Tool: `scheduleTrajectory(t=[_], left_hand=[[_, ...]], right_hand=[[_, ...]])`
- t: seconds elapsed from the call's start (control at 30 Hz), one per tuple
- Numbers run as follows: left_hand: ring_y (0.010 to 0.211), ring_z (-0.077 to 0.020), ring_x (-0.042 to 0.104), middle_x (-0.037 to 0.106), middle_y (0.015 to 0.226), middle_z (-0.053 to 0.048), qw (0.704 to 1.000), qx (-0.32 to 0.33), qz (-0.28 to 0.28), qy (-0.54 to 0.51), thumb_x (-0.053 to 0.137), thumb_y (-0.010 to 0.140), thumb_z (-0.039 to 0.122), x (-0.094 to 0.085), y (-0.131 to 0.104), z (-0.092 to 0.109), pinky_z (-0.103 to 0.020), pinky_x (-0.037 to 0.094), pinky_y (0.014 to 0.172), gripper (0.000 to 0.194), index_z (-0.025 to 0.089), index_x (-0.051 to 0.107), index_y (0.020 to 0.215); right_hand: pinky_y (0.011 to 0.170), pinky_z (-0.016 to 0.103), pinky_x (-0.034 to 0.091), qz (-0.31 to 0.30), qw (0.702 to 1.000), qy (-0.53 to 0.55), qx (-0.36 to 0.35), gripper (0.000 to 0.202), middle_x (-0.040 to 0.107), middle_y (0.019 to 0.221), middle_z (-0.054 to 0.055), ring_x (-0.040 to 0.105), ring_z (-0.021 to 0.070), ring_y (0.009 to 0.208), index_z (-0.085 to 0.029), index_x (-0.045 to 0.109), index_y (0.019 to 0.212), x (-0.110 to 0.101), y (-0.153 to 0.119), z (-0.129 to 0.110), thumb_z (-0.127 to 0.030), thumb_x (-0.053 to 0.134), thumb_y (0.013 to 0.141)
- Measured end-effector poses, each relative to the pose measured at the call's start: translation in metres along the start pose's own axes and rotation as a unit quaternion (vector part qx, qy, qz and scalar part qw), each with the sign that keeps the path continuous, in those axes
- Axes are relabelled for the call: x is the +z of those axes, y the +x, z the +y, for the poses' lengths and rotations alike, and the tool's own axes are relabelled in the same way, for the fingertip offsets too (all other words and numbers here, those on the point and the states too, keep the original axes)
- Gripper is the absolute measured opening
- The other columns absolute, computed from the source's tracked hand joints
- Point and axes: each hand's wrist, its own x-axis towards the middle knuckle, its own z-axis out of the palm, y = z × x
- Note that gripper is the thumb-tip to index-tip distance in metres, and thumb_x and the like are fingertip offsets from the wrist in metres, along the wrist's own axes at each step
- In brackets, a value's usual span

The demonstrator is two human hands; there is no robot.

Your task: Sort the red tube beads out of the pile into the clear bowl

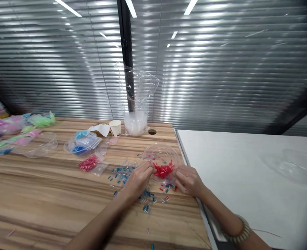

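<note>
A clear round plastic bowl [160,148] sits near the right edge of the wooden table. Bright red short tubes [163,170] are heaped at its near side, between my two hands. My left hand [141,176] is closed, fingertips pinched at the left of the red heap and overlapping the bowl's near left side. My right hand [188,180] is closed too, its fingers pinched at the bowl's right side. What lies between the fingertips of each hand is too small or too clear to make out. Loose blue tubes [122,173] lie scattered around my left hand.
A small bag of red pieces [88,163] lies left of the bowl. Farther back are a dish [68,147] with bagged blue pieces, a paper cup [115,128] and bagged clear bowls [136,123]. Colourful bags [41,120] lie far left. A white table [233,156] adjoins at right.
</note>
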Motion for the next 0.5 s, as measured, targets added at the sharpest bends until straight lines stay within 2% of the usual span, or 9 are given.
scheduleTrajectory(t=[0.2,0.4,0.5], left_hand=[[0.077,-0.0148,0.057,0.062,0.08,-0.005,1.0,-0.006,-0.007,0.006,0.037,0.094,0.009,0.001,-0.001,0.0,-0.026,0.047,0.068,0.023,0.015,0.055,0.079],[0.072,-0.0139,0.055,0.062,0.078,-0.005,0.998,0.058,-0.006,0.035,0.037,0.095,0.01,-0.005,0.002,0.004,-0.025,0.047,0.067,0.024,0.014,0.055,0.08],[0.076,-0.014,0.056,0.064,0.083,-0.005,0.997,0.065,0.018,0.04,0.04,0.093,0.008,-0.01,0.003,0.006,-0.026,0.047,0.07,0.019,0.015,0.055,0.084]], right_hand=[[0.05,0.025,0.035,-0.003,1.0,-0.009,0.011,0.021,0.055,0.055,0.001,0.047,0.0134,0.051,-0.019,0.056,0.072,-0.004,-0.002,-0.001,-0.007,0.042,0.082],[0.057,0.027,0.046,-0.007,1.0,-0.02,-0.016,0.018,0.064,0.065,0.004,0.058,0.0151,0.06,-0.019,0.06,0.079,-0.008,-0.003,-0.005,-0.011,0.045,0.083],[0.057,0.027,0.047,-0.003,0.999,-0.014,-0.031,0.018,0.066,0.067,0.005,0.06,0.0151,0.061,-0.019,0.06,0.079,-0.008,0.001,-0.008,-0.01,0.045,0.083]])
